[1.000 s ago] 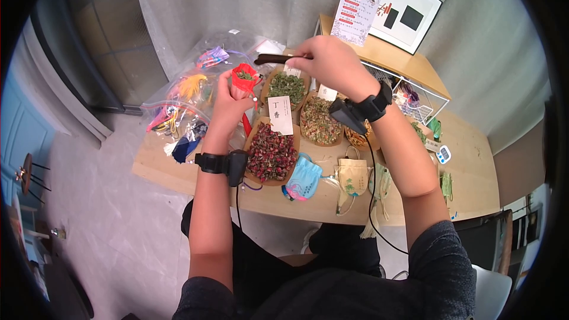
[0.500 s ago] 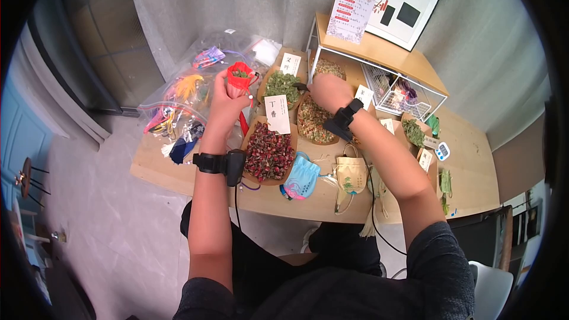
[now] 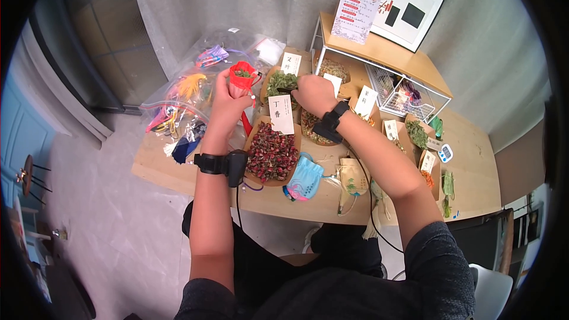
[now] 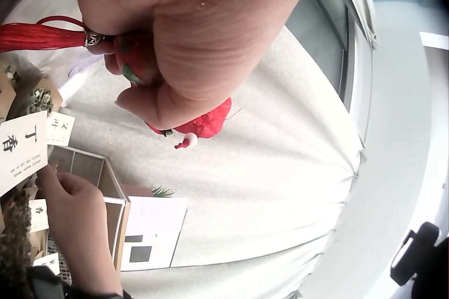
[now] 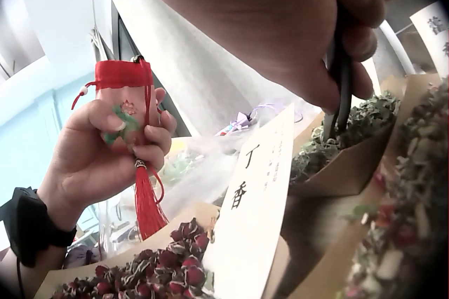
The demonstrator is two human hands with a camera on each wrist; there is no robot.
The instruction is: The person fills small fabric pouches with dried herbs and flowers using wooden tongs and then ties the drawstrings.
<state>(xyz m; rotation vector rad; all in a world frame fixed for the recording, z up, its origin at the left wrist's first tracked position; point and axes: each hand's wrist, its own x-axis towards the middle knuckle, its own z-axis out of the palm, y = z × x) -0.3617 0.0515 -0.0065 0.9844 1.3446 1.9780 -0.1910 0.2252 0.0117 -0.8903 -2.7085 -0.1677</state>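
Observation:
My left hand [image 3: 227, 106] grips a small red pouch [image 3: 242, 77] upright, its mouth open with green leaf bits at the top. In the right wrist view the pouch [image 5: 125, 103] shows a flower print and a red tassel [image 5: 149, 204]. My right hand [image 3: 316, 95] pinches dark tongs [image 5: 342, 78], whose tips are in the green dried leaves [image 5: 372, 118] of a kraft tray [image 5: 344, 173]. Dried rosebuds [image 3: 272, 153] fill the tray nearest my left wrist, with a white label card [image 3: 281, 114] standing at its back.
A plastic bag of coloured tassels [image 3: 192, 87] lies at the left. More herb trays, a timer [image 3: 445, 153] and a wooden shelf [image 3: 385, 53] stand to the right. Blue [image 3: 306, 179] and beige [image 3: 353, 176] pouches lie near the front edge.
My right hand has come down with the tongs from above the trays near the pouch, into the green leaves. The left hand holds the pouch in about the same place.

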